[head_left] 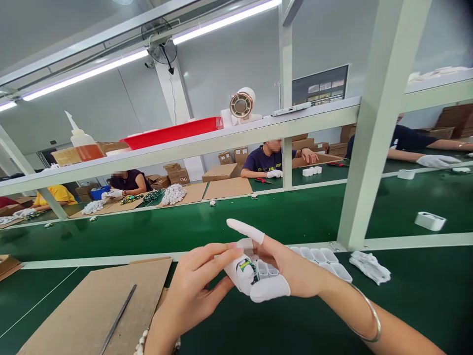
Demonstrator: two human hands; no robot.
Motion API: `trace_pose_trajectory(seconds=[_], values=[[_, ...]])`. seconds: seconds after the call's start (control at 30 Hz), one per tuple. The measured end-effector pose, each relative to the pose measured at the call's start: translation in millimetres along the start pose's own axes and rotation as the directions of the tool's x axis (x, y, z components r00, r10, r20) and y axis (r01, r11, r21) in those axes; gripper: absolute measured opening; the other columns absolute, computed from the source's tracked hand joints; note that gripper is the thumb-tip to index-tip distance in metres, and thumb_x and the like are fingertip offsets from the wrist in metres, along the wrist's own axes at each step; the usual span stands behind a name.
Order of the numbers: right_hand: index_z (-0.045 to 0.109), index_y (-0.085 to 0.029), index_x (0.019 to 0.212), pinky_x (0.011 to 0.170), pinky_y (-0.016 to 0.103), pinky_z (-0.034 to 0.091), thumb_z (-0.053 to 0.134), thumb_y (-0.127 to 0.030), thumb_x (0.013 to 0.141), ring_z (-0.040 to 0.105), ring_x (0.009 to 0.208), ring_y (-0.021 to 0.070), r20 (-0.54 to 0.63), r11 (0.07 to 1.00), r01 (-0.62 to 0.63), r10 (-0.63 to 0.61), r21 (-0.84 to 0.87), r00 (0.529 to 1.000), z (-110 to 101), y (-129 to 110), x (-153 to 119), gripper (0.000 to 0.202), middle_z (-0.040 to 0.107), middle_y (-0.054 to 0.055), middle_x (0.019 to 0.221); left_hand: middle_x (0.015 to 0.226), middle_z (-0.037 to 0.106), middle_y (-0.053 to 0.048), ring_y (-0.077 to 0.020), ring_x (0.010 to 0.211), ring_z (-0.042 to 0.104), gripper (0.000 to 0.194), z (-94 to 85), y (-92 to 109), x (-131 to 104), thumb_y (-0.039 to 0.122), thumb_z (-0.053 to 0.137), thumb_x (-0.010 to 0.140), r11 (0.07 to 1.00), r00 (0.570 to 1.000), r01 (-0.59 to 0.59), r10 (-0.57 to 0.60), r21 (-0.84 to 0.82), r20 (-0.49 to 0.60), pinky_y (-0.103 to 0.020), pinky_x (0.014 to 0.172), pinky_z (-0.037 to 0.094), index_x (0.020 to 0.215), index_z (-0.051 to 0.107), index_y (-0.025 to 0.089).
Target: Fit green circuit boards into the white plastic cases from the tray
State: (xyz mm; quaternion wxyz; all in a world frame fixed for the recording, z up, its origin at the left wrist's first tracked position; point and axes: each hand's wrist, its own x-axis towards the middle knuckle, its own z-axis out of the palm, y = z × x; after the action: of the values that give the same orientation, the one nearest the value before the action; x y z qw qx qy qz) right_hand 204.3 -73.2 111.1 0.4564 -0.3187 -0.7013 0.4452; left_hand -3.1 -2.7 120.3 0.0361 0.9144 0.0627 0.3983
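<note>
Left, a metal strip (117, 319) lies on cardboard (70, 305). Our left hand (195, 286) clamps a white casing (242, 285) above the worktop (314, 323), its circuit board (244, 265) facing right and near; our grip obscures its long axis. Our right hand (291, 268) spreads thumb and forefinger, blocking some white cups (340, 271); we cannot tell whether it grips. Farther right lies a glove (369, 267).

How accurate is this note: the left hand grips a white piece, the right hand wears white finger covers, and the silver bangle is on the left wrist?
One slip: the silver bangle is on the right wrist, as the head view shows. The rest stands: the left hand grips a white piece, and the right hand wears white finger covers.
</note>
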Motion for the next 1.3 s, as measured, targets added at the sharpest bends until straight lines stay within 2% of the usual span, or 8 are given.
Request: trace_pose_trajectory(seconds=[0.07,0.3,0.63,0.77,0.93,1.03,1.2,1.3], values=[[0.005,-0.030,0.152,0.078,0.034,0.051,0.081,-0.028,0.069,0.060,0.089,0.0156,0.025,0.994,-0.014,0.011,0.111,1.000,-1.1,4.3,2.8,0.113,0.059,0.007,0.111,0.113,0.065,-0.008,-0.0154,0.087,0.064,0.040,2.7,0.6,1.0,0.016,0.058,0.090,1.000,1.000,-0.002,0.002,-0.029,0.001,-0.019,0.060,0.053,0.128,0.054,0.028],[0.017,-0.026,0.151,0.074,0.032,0.049,0.079,-0.027,0.072,0.057,0.079,0.0131,-0.011,0.975,0.011,-0.009,0.221,1.000,0.4,8.9,5.6,0.101,0.058,0.002,0.093,0.108,0.066,-0.006,-0.0082,0.061,0.057,0.037,4.3,4.6,3.2,0.022,0.060,0.090,0.997,0.998,0.060,-0.059,-0.050,0.026,-0.017,0.047,0.046,0.126,0.055,0.027],[0.032,-0.022,0.142,0.067,0.030,0.048,0.076,-0.028,0.075,0.056,0.067,0.0107,-0.083,0.969,-0.011,0.032,0.246,0.996,6.3,5.0,8.8,0.081,0.055,-0.004,0.077,0.109,0.065,-0.005,-0.0059,0.054,0.046,0.041,7.1,2.4,4.5,0.023,0.061,0.089,0.993,0.995,0.085,-0.080,-0.087,0.062,-0.018,0.046,0.039,0.129,0.053,0.030],[0.029,-0.023,0.144,0.071,0.031,0.049,0.073,-0.035,0.079,0.057,0.072,0.0119,-0.081,0.980,0.012,0.004,0.198,0.997,5.5,8.7,9.8,0.080,0.057,-0.001,0.083,0.109,0.063,-0.005,-0.0044,0.049,0.037,0.040,6.5,-2.0,3.1,0.023,0.064,0.087,0.983,0.988,0.139,-0.130,-0.123,0.082,-0.018,0.043,0.036,0.126,0.055,0.028],[0.030,-0.024,0.146,0.071,0.032,0.051,0.053,-0.051,0.090,0.056,0.079,0.0135,-0.109,0.992,0.016,-0.002,0.124,0.994,5.1,12.4,8.4,0.066,0.057,0.004,0.096,0.108,0.062,-0.004,-0.0038,0.049,0.035,0.039,5.4,-4.3,2.0,0.020,0.062,0.087,0.983,0.990,0.143,-0.139,-0.119,0.040,-0.018,0.043,0.035,0.125,0.056,0.029],[0.031,-0.025,0.146,0.075,0.033,0.051,0.047,-0.048,0.094,0.057,0.083,0.0143,-0.158,0.999,0.023,-0.017,0.041,0.987,9.0,9.9,6.0,0.059,0.058,0.004,0.097,0.110,0.061,-0.004,-0.0028,0.048,0.035,0.043,6.6,-4.4,2.4,0.016,0.061,0.086,0.987,0.991,0.135,-0.135,-0.082,0.005,-0.017,0.044,0.037,0.126,0.054,0.030],[0.029,-0.029,0.148,0.095,0.035,0.046,0.040,-0.041,0.098,0.054,0.111,0.0172,-0.179,0.985,0.023,-0.054,-0.169,0.982,14.2,2.4,0.8,0.052,0.052,0.008,0.133,0.110,0.061,-0.004,-0.0020,0.046,0.035,0.044,9.9,-5.8,3.2,0.014,0.063,0.085,0.990,0.990,0.133,-0.134,-0.042,-0.032,-0.017,0.045,0.038,0.125,0.054,0.029],[0.025,-0.029,0.150,0.095,0.037,0.048,0.038,-0.040,0.099,0.055,0.112,0.0186,-0.181,0.972,0.015,-0.060,-0.236,0.982,15.7,2.8,-1.3,0.053,0.054,0.007,0.131,0.110,0.061,-0.004,-0.0022,0.047,0.036,0.044,12.6,-5.7,3.1,0.015,0.062,0.086,0.994,0.993,0.109,-0.109,-0.003,-0.049,-0.018,0.047,0.038,0.127,0.052,0.029]])
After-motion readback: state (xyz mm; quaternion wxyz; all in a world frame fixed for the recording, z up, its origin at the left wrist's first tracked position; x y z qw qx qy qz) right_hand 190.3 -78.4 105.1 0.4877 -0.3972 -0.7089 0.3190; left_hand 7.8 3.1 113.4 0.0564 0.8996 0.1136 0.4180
